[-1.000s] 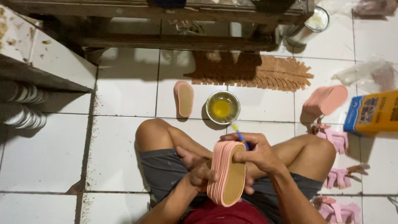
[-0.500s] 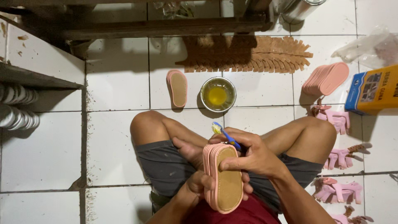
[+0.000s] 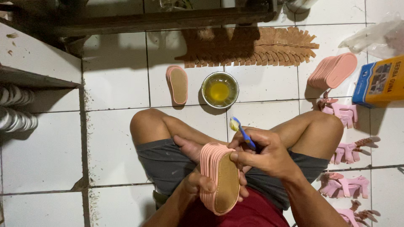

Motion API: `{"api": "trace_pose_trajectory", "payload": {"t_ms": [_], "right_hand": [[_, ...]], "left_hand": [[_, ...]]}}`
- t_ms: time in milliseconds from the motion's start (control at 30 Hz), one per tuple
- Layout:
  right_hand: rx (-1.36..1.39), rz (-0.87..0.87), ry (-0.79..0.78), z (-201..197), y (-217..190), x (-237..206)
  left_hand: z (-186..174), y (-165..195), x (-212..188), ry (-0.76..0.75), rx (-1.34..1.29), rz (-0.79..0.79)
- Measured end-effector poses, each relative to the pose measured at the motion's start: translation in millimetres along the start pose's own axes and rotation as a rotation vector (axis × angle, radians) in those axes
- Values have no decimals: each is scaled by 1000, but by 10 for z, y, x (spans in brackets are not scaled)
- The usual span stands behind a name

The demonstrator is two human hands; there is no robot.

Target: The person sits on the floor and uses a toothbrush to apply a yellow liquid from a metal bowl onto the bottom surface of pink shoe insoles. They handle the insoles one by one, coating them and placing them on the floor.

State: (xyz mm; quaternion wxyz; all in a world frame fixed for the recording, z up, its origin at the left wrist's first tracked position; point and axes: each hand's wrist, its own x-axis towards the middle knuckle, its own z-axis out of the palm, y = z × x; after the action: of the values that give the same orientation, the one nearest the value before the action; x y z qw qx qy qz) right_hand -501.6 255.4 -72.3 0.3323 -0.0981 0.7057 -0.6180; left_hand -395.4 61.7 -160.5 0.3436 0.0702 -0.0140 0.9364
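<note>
Head view: we look down at our own crossed legs on a white tiled floor, both hands busy over the lap.
Left hand: our left hand grips a stack of pink sandal soles from below, fingers curled around its lower edge, thumb across the front.
Stack of soles: it stands on edge over our lap, tilted slightly, the tan inner face of the outermost sole turned toward us.
Right hand: our right hand pinches a blue toothbrush between thumb and fingers, so the fingers are closed tight on its handle; a fingertip also touches the top edge of the stack.
Toothbrush: its yellowish bristle head points up and away from us, just above the stack and apart from it.
Glue bowl: a small metal bowl of yellow liquid sits on the floor just beyond our knees.
Single sole: one pink sole lies flat, tan side up, just left of the bowl.
Beyond the bowl: a fanned row of brown cut pieces lies along the foot of a dark wooden frame.
Right side: another leaning stack of pink soles, a blue and yellow box, and pink strap pieces scattered down the floor.
</note>
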Motion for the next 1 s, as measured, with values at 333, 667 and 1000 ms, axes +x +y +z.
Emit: {"api": "trace_pose_trajectory", "payload": {"t_ms": [333,667,1000], "right_hand": [[-145,-347,-30,-96,23,77],[-261,-357,44,-100,279,174],[-69,-221,4,-119,221,113]], "left_hand": [[-1,-62,70,-4,-98,10],[-37,-68,31,64,-59,-41],[23,-80,140,-7,-145,18]]}}
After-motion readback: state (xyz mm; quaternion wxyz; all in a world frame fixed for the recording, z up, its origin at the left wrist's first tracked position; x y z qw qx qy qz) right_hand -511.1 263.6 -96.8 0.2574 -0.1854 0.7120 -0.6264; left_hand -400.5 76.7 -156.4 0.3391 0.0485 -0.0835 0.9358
